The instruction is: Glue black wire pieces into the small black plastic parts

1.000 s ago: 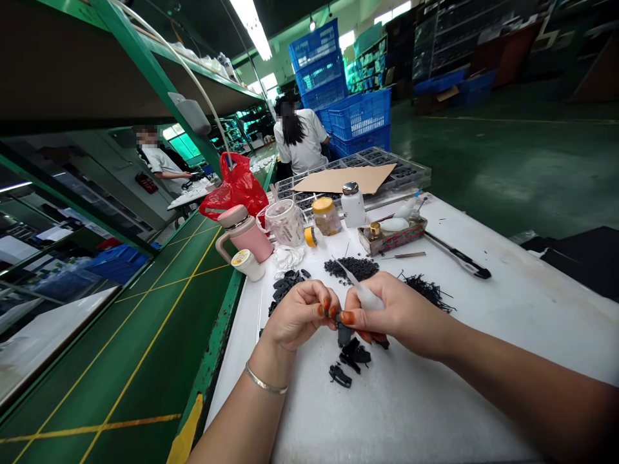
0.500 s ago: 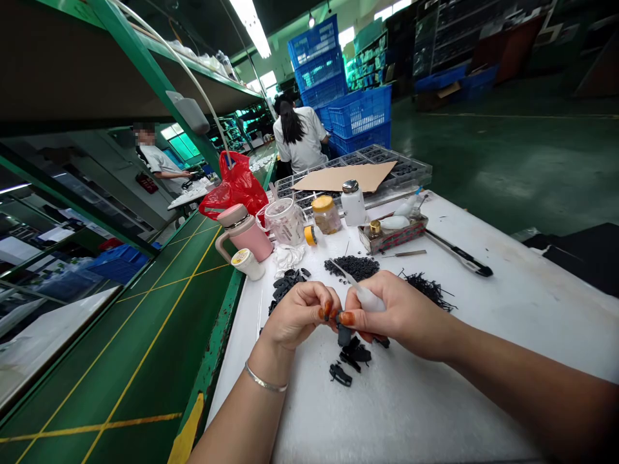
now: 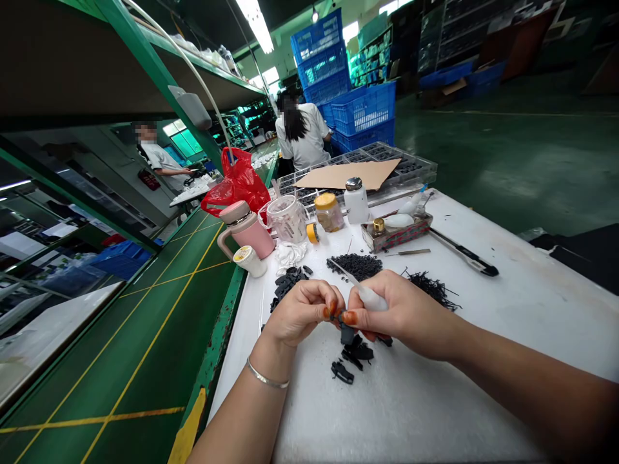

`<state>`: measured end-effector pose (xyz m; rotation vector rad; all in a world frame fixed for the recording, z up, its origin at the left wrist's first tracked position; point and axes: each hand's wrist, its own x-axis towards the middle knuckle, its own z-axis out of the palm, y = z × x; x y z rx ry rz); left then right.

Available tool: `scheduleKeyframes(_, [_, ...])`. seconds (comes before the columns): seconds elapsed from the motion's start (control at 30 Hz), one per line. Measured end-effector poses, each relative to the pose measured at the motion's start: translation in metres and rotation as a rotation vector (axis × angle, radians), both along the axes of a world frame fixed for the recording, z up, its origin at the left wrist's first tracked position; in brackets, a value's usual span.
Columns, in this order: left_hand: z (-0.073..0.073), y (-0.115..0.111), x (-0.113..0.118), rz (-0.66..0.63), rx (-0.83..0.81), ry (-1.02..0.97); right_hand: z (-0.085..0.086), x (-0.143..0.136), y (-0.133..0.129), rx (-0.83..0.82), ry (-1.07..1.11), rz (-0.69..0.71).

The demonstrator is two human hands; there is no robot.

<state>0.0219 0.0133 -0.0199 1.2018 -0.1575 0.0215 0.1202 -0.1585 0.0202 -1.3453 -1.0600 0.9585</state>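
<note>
My left hand is closed in a pinch at a small black plastic part. My right hand meets it fingertip to fingertip and grips the same part, while a white squeeze bottle with a thin nozzle lies tucked in that palm, its tip pointing up and left. Just below on the white tabletop lie several similar black parts. Beyond my hands are a pile of small black rings, a heap of thin black pins and a pile of black pieces.
A pink mug, a clear plastic jug, a yellow-lidded jar and a pump bottle stand behind. A box of small bottles and a black-handled tool lie right. A green belt runs left. Two people are farther off.
The view has shifted slightly, moving the scene a little to the right. Both hands keep the same hold on the black part and the squeeze bottle.
</note>
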Motion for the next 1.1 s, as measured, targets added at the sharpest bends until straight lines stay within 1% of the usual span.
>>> scheduleKeyframes(0.13, [0.0,0.0,0.0,0.012,0.016,0.002,0.001,0.0,0.0,-0.01,-0.027,-0.009])
scheduleKeyframes(0.33, [-0.001,0.0,0.0,-0.025,-0.007,-0.032,0.001,0.0,0.0,-0.019,-0.045,-0.008])
scheduleKeyframes(0.53, [0.0,0.0,0.0,-0.007,0.01,-0.025,0.0,0.001,0.0,-0.027,-0.051,-0.006])
scheduleKeyframes(0.63, [0.001,-0.001,0.0,0.023,0.038,-0.004,0.0,0.001,0.0,-0.037,-0.062,-0.01])
scheduleKeyframes(0.77, [0.004,0.0,-0.002,0.068,0.11,0.032,-0.001,0.003,-0.001,-0.066,-0.007,-0.001])
scheduleKeyframes(0.97, [0.012,0.003,-0.003,0.098,0.298,-0.032,-0.009,0.007,0.004,-0.149,0.221,0.056])
scheduleKeyframes(1.1, [0.015,0.003,-0.003,0.119,0.356,-0.054,-0.012,0.007,0.005,-0.104,0.225,0.044])
